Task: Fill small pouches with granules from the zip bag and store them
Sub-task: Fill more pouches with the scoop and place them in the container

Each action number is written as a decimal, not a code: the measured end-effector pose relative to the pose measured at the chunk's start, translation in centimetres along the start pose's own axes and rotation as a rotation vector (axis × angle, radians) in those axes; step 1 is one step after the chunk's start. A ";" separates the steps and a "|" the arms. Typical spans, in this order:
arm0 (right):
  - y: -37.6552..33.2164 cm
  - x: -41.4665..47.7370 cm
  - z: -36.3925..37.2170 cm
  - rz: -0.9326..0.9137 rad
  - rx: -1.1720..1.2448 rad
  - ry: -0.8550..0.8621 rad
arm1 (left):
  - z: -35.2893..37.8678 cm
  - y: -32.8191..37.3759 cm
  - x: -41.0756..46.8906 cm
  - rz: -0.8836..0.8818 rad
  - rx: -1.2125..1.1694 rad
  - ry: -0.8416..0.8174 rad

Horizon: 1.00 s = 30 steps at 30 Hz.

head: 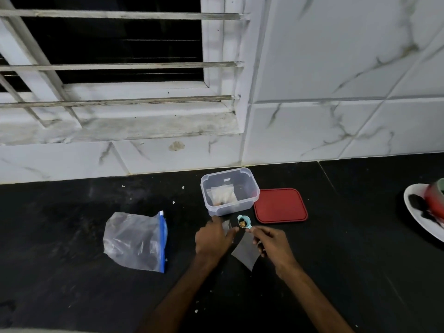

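Head: right hand holds scoop beside pouch

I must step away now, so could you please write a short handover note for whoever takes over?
Left grip pinches a small pouch in front of the clear container.
Right grip holds the teal scoop, loaded with granules, beside it.
Zip bag lies to the left; red lid is off, right of the container.
Done: a filled pouch lies in the container.
Left: pour this scoop, store the pouch, fill the spare pouch.
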State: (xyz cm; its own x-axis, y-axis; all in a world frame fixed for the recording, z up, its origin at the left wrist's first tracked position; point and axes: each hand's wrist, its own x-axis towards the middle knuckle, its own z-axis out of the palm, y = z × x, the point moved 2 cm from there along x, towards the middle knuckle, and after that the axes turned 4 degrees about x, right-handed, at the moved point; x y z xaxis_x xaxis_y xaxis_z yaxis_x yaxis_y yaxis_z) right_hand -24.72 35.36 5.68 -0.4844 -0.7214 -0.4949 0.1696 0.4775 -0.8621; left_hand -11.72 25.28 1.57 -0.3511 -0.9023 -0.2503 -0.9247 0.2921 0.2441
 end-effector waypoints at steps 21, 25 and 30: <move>-0.1 0.0 3.7 -0.131 -0.188 -0.096 | -1.3 -3.1 -1.4 0.026 -0.274 -0.044; -0.6 -0.9 3.6 -0.081 -0.078 -0.147 | -1.3 -2.8 -1.8 0.036 -0.298 -0.029; 0.1 -1.4 3.7 0.064 0.004 -0.158 | -1.3 -2.2 -2.1 0.037 -0.341 -0.019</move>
State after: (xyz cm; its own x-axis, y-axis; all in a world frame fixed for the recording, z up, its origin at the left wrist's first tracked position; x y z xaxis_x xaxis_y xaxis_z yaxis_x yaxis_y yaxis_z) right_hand -20.87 34.57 5.93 -0.3316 -0.7594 -0.5598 0.1991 0.5237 -0.8283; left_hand -8.73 26.14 2.78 -0.3888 -0.8861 -0.2525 -0.8104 0.1985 0.5512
